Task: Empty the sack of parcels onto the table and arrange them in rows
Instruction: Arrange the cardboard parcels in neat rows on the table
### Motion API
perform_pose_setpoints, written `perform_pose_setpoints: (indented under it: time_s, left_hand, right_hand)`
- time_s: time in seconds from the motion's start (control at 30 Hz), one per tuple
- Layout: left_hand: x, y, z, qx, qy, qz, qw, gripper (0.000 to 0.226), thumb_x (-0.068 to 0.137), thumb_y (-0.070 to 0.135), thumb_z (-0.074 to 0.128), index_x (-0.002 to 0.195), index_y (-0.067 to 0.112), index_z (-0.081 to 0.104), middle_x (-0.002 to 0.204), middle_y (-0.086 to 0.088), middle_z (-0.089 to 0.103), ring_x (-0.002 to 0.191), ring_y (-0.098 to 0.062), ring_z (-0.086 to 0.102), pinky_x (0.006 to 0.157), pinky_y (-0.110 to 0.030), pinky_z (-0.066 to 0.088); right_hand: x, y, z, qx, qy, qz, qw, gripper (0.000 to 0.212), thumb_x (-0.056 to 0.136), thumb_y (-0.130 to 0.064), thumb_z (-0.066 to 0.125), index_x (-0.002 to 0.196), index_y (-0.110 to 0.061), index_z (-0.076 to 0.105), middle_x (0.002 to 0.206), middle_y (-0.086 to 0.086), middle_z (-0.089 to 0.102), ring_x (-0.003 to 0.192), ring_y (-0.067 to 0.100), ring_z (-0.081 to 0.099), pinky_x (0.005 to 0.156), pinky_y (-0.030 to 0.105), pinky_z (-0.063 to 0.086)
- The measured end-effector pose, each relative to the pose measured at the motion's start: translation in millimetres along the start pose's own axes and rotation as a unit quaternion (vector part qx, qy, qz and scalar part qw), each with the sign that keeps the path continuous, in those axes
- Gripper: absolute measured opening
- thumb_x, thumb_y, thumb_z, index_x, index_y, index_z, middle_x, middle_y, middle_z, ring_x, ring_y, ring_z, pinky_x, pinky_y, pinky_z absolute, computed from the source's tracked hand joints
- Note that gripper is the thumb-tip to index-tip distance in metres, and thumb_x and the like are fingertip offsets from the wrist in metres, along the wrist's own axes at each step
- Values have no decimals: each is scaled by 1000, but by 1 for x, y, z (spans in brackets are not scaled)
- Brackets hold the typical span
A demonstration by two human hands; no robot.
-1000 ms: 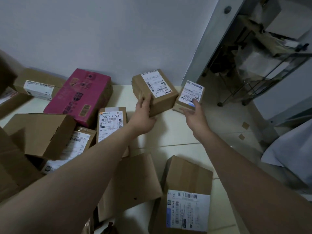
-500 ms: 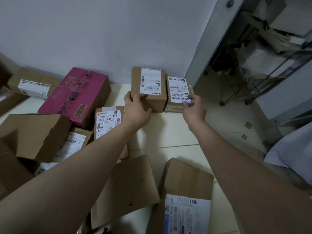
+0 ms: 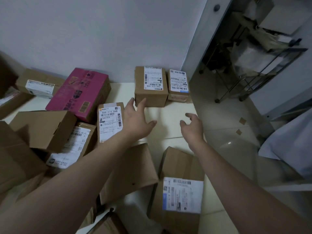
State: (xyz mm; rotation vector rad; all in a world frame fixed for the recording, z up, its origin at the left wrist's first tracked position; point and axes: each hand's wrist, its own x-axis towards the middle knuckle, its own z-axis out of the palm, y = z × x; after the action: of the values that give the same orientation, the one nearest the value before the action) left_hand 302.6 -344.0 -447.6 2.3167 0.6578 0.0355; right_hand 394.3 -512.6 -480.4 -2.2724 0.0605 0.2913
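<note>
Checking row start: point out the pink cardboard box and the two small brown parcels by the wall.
Pink cardboard box [image 3: 79,92], head view, top face.
Larger brown parcel [image 3: 151,98], head view, front face.
Smaller brown parcel [image 3: 178,81], head view, label.

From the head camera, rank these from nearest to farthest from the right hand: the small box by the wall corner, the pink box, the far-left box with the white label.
1. small box, ahead of the right hand
2. pink box, across to the left
3. white-label box, far left by the wall

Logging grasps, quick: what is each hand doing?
Left hand: open, holding nothing.
Right hand: open, holding nothing.
</note>
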Motion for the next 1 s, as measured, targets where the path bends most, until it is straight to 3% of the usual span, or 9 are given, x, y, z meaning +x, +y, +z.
perform_pose_setpoints:
  time_s: [0.2, 0.3, 0.37, 0.47, 0.57, 0.63, 0.73, 0.87, 1.0]
  left_hand:
    - [-72, 10, -28, 152, -144, -5, 978, 97, 76, 62, 67, 151, 36, 12, 158, -13, 10, 146, -33, 3, 115, -61, 7]
    - [-109, 4, -41, 257, -219, -20, 941, 125, 61, 73, 72, 151, 38, -7, 157, -17, 6, 146, -37, -1, 110, -69, 4]
    - [-132, -4, -44, 308, -239, -28, 920, 135, 59, 69, 76, 148, 38, -21, 154, -19, 9, 144, -39, 6, 107, -71, 9]
    - [-152, -12, -47, 283, -195, -46, 938, 126, 67, 55, 76, 148, 40, -19, 147, -20, 22, 136, -41, 23, 106, -66, 25]
    - [-161, -14, -53, 123, -144, -104, 976, 120, 70, 48, 77, 151, 35, -10, 151, -21, 19, 134, -41, 29, 104, -51, 33]
    - [-166, -16, -54, 66, -116, -120, 984, 121, 71, 48, 77, 152, 29, -12, 154, -21, 14, 136, -40, 29, 106, -45, 33]
    - [-177, -19, -53, 101, -98, -92, 986, 129, 65, 49, 81, 152, 28, -12, 152, -14, 14, 137, -35, 25, 107, -48, 32]
    - [-191, -20, -59, 162, -92, -17, 982, 121, 59, 39, 85, 148, 25, 5, 142, -9, 24, 129, -32, 31, 100, -43, 37]
    - [-209, -27, -58, 185, -91, 96, 974, 115, 56, 24, 86, 144, 29, 13, 141, -7, 22, 130, -30, 26, 105, -40, 33]
  right_hand:
    - [-84, 6, -34, -127, 0, 54, 990, 56, 91, -30, 59, 141, -18, 36, 149, 9, 27, 135, 33, 23, 102, 45, 36]
    - [-123, 10, -44, -178, -8, 76, 981, 65, 88, -34, 60, 143, -20, 27, 151, 9, 16, 134, 33, 20, 101, 53, 38]
    - [-146, 13, -47, -206, -28, 79, 975, 70, 86, -34, 61, 142, -21, 22, 150, 9, 10, 130, 34, 21, 98, 54, 40]
    - [-178, 19, -45, -232, -64, 73, 968, 79, 82, -42, 67, 141, -20, 19, 147, 6, 3, 128, 35, 21, 96, 56, 42]
    - [-204, 23, -38, -263, -103, 69, 957, 91, 75, -52, 68, 143, -17, 18, 149, 6, -8, 131, 37, 14, 100, 59, 39]
    - [-220, 24, -33, -301, -145, 73, 940, 105, 72, -62, 66, 148, -17, 10, 151, 11, -18, 138, 46, 0, 106, 63, 32]
    - [-241, 26, -24, -341, -191, 80, 917, 123, 69, -73, 63, 151, -23, -14, 153, 11, -35, 138, 52, -22, 104, 75, 19]
    - [-246, 40, -19, -371, -169, 66, 911, 116, 80, -51, 69, 147, -36, -24, 151, 7, -39, 138, 50, -25, 98, 81, 14]
    - [-241, 52, -37, -352, -83, 55, 931, 93, 86, -5, 58, 148, -50, 5, 156, 3, -25, 141, 44, -4, 102, 68, 31]
